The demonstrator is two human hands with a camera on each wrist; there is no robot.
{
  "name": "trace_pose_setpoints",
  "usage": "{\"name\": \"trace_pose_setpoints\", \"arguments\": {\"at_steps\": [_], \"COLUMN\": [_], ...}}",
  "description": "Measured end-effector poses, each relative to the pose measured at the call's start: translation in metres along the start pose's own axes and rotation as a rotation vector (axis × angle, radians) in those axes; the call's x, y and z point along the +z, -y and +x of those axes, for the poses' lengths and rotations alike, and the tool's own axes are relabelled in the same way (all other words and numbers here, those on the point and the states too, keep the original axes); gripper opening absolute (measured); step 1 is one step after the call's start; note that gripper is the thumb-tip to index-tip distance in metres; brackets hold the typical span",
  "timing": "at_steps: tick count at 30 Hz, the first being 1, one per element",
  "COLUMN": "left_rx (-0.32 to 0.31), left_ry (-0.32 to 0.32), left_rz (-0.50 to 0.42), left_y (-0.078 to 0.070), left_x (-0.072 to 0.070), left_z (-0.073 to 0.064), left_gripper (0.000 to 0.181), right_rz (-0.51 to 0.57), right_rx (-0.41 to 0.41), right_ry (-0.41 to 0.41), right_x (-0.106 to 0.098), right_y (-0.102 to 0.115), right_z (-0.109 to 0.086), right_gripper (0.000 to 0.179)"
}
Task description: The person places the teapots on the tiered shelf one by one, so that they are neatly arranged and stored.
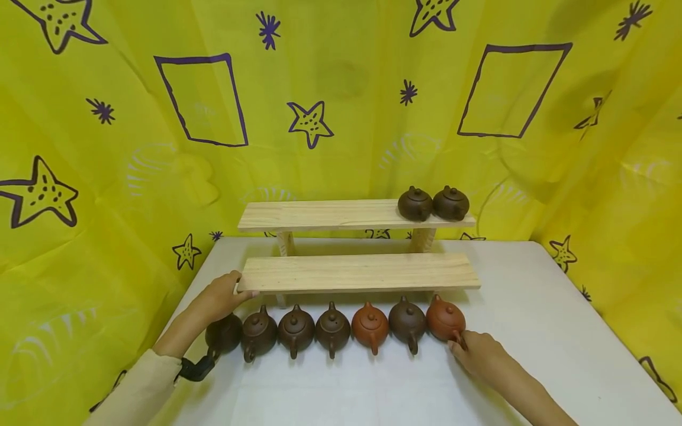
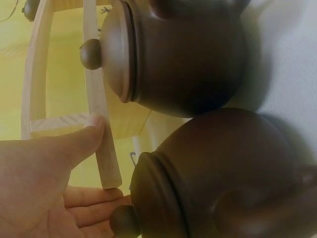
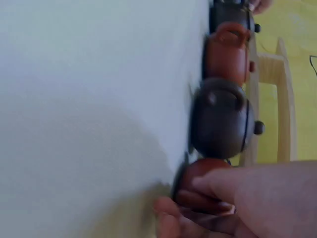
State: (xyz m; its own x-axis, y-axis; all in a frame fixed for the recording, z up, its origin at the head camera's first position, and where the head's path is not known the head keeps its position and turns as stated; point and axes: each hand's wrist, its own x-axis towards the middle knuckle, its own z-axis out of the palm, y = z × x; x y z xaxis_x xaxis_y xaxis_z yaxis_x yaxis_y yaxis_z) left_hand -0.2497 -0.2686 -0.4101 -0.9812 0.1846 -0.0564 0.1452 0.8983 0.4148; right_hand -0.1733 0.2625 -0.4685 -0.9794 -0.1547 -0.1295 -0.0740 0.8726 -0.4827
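My left hand (image 1: pixel 217 299) grips the left end of the wooden shelf's lower board (image 1: pixel 362 273). In the left wrist view the thumb (image 2: pixel 86 141) lies on the board's edge, with fingers by its end. A brown teapot (image 1: pixel 222 334) stands below this hand, partly hidden by the wrist. At the row's right end, my right hand (image 1: pixel 482 357) holds the handle of a red clay teapot (image 1: pixel 445 316). That teapot (image 3: pixel 203 171) is mostly covered by the hand in the right wrist view. A dark teapot (image 1: pixel 407 319) stands beside it on the left.
Between them stand another red teapot (image 1: pixel 370 324) and several brown ones, such as this teapot (image 1: pixel 296 328), spouts toward the shelf. Two dark brown teapots, one at the right end (image 1: pixel 450 203), sit on the upper board (image 1: pixel 319 214). Yellow patterned cloth (image 1: pixel 351 148) surrounds the white table (image 1: pixel 522 307).
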Motion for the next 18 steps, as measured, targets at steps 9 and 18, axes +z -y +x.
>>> {"name": "trace_pose_setpoints", "arguments": {"at_steps": [9,18], "left_rx": [0.001,-0.001], "left_ry": [-0.001,-0.002], "left_rz": [-0.008,-0.012], "left_y": [0.001,0.001], "left_x": [0.001,0.002], "left_z": [0.002,0.001], "left_gripper": [0.066,0.065], "right_rz": [-0.017,-0.058], "right_rx": [0.008,-0.058], "right_ry": [-0.107,-0.248], "right_x": [0.011,0.017], "right_y": [0.005,0.005], "right_z": [-0.007,-0.012], "right_gripper": [0.03,0.023]}}
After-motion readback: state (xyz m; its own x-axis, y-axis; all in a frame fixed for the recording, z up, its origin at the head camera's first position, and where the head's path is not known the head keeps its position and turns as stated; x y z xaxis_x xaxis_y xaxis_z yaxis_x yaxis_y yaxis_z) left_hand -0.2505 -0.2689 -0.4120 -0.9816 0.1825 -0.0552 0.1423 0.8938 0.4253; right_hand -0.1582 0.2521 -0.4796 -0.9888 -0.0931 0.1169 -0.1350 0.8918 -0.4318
